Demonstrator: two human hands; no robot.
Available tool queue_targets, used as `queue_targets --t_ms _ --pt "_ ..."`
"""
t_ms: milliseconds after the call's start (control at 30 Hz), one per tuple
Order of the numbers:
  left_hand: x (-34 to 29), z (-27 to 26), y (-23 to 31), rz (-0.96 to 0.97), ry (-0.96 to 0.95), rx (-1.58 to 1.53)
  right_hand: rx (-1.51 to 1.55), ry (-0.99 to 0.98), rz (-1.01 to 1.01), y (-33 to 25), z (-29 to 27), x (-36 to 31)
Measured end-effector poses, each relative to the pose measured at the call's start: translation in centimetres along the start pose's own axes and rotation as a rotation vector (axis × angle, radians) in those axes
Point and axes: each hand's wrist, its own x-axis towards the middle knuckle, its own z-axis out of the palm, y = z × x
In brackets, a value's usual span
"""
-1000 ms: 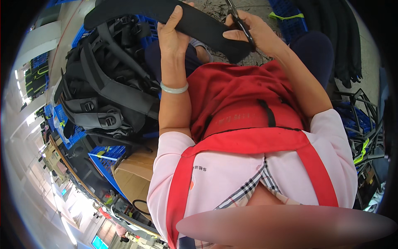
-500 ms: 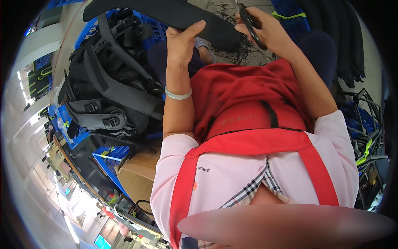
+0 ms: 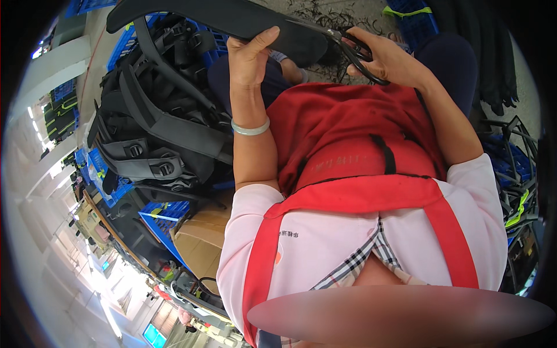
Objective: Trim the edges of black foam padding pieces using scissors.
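Black padded strap (image 3: 232,20) shifted left; left hand (image 3: 250,55) grips it, right hand (image 3: 391,58) holds scissors (image 3: 354,49); blue crates (image 3: 159,211) beside.

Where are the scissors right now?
Head view, top right: the scissors are in the right hand, blades at the end of the black pad.

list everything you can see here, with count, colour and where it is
padded strap: 1, black, top centre, held up
scissors: 1, dark, top right, at the strap's end
backpack straps with buckles: a pile, black, left
crates: several, blue, left under the pile
cardboard box: 1, brown, lower left
bangle: 1, pale green, left wrist
apron: 1, red, centre
left hand: grips the strap
right hand: holds the scissors
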Motion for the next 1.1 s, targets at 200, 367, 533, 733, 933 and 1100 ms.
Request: queue_targets --t_ms 200,367,533,733,933,1100 --pt "-0.1 0.2 0.4 -0.011 0.031 -0.009 -0.023 0.032 -0.064 0.7 0.6 0.1" --pt "0.1 0.0 -0.3 -0.026 0.01 -0.017 0.022 0.078 -0.108 1.2 1.7 0.0" --pt "0.1 -0.2 -0.3 -0.031 -0.008 -0.067 0.164 -0.026 -0.038 1.9 2.0 0.4" --pt "-0.2 -0.9 -0.3 -0.051 -0.125 -0.054 -0.007 0.102 -0.137 0.3 2.4 0.0" --pt "-0.2 -0.3 -0.5 -0.055 -0.061 -0.064 0.266 -0.05 -0.004 2.2 2.5 0.6" --pt "-1.0 0.7 -0.8 -0.085 -0.08 -0.006 -0.012 0.117 -0.142 0.8 2.9 0.3"
